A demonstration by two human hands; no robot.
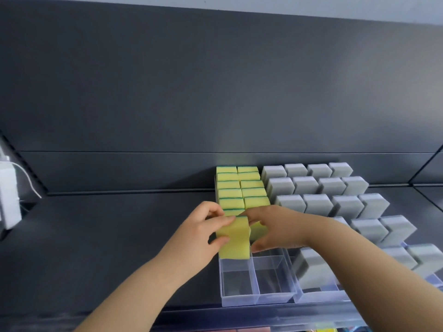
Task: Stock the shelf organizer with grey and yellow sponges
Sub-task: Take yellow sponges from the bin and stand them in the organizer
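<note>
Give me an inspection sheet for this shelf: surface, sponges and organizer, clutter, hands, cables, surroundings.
Surface: dark shelf, carrying the organizer on its right part.
Job's things: clear organizer holds two columns of yellow sponges with columns of grey sponges to their right; the front compartments of the yellow columns are empty.
Clutter: nothing seen.
Grippers: left hand grips a loose yellow sponge over the left yellow column; right hand pinches a second yellow sponge in the next column.
Cables: white cable hangs beside a white device at the far left.
Surroundings: dark back panel behind the shelf.
</note>
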